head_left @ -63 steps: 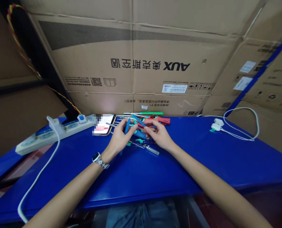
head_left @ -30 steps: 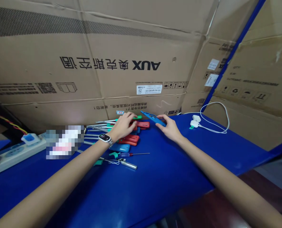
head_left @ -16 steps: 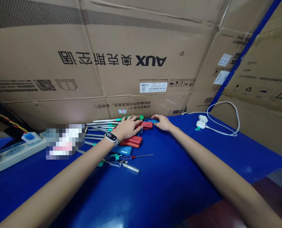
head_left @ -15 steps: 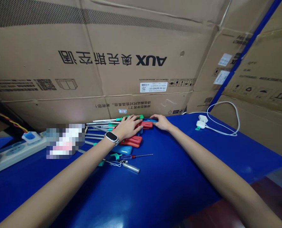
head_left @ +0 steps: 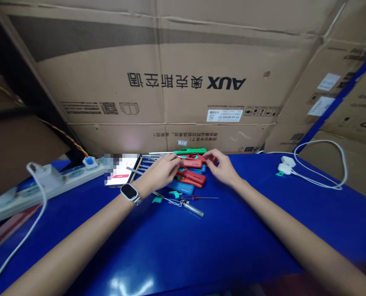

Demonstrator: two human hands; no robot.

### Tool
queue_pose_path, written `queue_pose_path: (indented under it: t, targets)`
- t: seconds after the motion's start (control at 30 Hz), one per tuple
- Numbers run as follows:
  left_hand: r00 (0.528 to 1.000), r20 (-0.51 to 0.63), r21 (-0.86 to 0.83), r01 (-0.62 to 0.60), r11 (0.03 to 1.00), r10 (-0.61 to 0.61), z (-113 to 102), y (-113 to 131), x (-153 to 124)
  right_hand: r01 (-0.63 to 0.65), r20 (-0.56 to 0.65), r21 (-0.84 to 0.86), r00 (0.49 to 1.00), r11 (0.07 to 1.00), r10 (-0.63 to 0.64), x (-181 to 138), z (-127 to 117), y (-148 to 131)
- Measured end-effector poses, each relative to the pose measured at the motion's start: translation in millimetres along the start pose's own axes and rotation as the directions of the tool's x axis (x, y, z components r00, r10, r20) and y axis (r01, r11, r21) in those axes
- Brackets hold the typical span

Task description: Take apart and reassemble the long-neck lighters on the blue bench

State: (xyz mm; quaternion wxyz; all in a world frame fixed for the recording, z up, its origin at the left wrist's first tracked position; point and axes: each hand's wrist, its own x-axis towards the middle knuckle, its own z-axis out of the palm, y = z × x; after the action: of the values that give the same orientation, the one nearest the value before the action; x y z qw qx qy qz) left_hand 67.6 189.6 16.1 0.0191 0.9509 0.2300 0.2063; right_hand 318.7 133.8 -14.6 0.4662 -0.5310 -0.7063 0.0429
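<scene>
A pile of hand tools lies at the back of the blue table (head_left: 201,246): red-handled ones (head_left: 193,178), a blue one (head_left: 183,188), a green one (head_left: 191,151) and several metal rods (head_left: 144,162). My left hand (head_left: 163,172), with a watch on its wrist, reaches over the pile, its bent fingers on the left end of the top red tool (head_left: 193,161). My right hand (head_left: 221,167) pinches the right end of that same tool. In front of the pile lie a thin screwdriver (head_left: 201,198) and a small metal cylinder on a string (head_left: 193,209).
A phone (head_left: 121,172) lies left of the pile, and a white power strip (head_left: 44,185) with a cable runs beyond it. A white charger (head_left: 286,167) with a looped cable sits at the right. Big cardboard boxes (head_left: 183,82) wall in the table's far side.
My right hand has put the blue tool down at the pile and now grips the red tool's end. The view has swung left; my left hand stays on the pile.
</scene>
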Motion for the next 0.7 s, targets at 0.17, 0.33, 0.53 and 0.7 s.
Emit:
queue_pose_path:
  t: [0.17, 0.33, 0.53, 0.7]
  targets:
    - [0.997, 0.063, 0.028, 0.035, 0.999, -0.037, -7, -3, -47, 0.187, 0.293, -0.21, 0.948, 0.96, -0.12, -23, 31, -68]
    - [0.993, 0.111, 0.094, 0.038, 0.995, -0.049, -1, -8, -60, 0.156, 0.356, -0.378, 0.934, 0.913, -0.013, -23, 51, -75]
    - [0.991, 0.132, 0.291, -0.055, 0.955, 0.017, -1, -3, -52, 0.161, 0.272, -0.324, 0.96, 0.932, -0.071, -19, 52, -72]
    - [0.997, 0.071, 0.219, -0.05, 0.974, 0.035, -12, 5, -58, 0.206, 0.171, -0.179, 0.97, 0.962, -0.176, -30, 36, -76]
